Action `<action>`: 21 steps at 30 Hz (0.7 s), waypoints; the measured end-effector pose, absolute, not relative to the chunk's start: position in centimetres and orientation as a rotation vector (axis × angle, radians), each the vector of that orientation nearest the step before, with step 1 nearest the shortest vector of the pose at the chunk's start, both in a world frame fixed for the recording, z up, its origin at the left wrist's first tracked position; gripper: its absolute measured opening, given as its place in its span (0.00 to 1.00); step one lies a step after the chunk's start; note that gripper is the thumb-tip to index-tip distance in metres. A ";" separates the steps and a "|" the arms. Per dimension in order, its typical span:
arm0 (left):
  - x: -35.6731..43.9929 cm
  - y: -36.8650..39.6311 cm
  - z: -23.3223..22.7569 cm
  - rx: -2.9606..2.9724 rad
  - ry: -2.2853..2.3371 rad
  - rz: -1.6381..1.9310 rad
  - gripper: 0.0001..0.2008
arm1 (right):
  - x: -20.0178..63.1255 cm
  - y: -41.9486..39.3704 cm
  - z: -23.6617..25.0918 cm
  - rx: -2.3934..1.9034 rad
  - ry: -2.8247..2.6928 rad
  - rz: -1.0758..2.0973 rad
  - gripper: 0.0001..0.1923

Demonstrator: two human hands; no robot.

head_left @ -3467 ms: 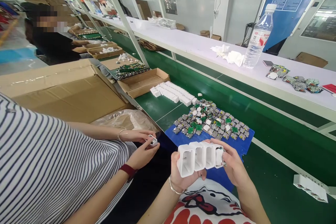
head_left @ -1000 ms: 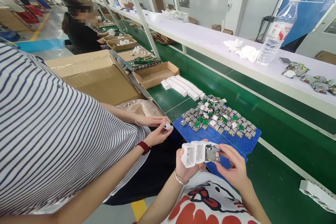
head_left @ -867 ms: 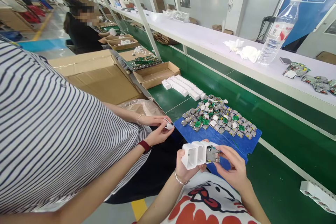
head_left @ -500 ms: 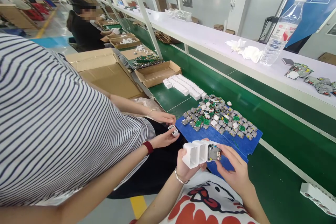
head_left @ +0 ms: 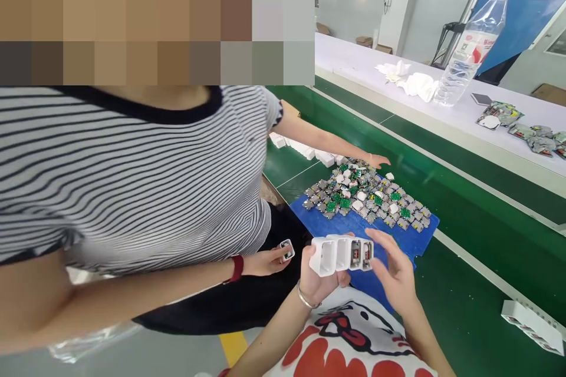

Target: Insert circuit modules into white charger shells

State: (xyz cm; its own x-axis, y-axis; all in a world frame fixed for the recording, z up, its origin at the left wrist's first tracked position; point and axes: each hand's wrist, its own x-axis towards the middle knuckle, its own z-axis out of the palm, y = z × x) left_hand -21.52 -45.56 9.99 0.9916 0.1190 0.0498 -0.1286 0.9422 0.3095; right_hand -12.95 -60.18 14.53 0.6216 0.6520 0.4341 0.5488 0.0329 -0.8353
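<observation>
I am holding a row of white charger shells (head_left: 338, 252) in my left hand (head_left: 316, 280), its grip clamped on the row, above the blue mat's (head_left: 389, 235) near edge. My right hand (head_left: 395, 274) is hovering just beside the row's end, fingers apart, gripping nothing.

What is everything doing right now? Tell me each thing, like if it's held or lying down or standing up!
Row of white casings: held up in the left hand, end one filled with a board.
Right hand: open, fingertips beside the row.
Pile of small circuit boards: loose on the blue mat.
Water bottle: standing upright, capped.
Co-worker's single casing: held in a hand.
</observation>
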 end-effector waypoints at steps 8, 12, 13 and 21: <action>-21.0 -46.1 9.7 0.196 0.079 0.007 0.25 | -11.5 -59.1 13.1 -1.466 -0.667 0.566 0.19; -20.8 -45.9 9.0 0.166 0.088 -0.053 0.21 | -11.1 -58.5 12.7 -1.476 -0.600 0.575 0.19; -20.8 -45.8 8.7 0.164 0.087 -0.071 0.20 | -11.0 -58.5 12.3 -1.469 -0.590 0.579 0.19; -19.2 -46.6 8.0 0.210 0.210 -0.137 0.21 | -6.8 -60.2 5.8 -1.596 -0.503 0.624 0.28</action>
State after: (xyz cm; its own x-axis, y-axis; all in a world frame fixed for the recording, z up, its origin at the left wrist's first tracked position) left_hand -19.18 -46.56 7.97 0.9690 -0.1122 -0.2203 0.1560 0.9688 0.1925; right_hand -6.81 -60.23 5.77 0.7553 0.6471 -0.1038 -0.0360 -0.1173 -0.9924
